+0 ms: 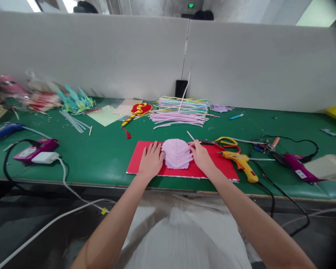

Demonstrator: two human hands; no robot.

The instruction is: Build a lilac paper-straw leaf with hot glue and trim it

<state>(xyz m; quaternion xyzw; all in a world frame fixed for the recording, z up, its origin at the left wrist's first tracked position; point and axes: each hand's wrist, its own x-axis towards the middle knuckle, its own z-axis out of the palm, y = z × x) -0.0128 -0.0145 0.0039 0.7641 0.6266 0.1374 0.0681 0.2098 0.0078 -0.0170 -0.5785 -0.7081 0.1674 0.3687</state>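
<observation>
A lilac leaf-shaped piece made of pipe cleaners (177, 154) lies on a red board (140, 164), its rows meeting in a V pattern along the middle. My left hand (152, 158) rests flat on the board, fingers stretched out and touching the piece's left edge. At the right edge, my right hand (201, 155) has its fingers closed on the piece's border; the exact pinch is partly hidden. A short pale strip (190, 135) sticks out just above those fingers. Beside the right hand lie scissors (226, 142) with yellow and red handles.
A yellow glue gun (242, 164) overlaps the board's right end, its cord trailing off the table. Bundled pipe cleaners (180, 116) lie behind the board, near a red-and-yellow fan-shaped ornament (141, 108). Purple devices (36, 151) with cords sit at both sides. A grey partition (100, 56) stands behind.
</observation>
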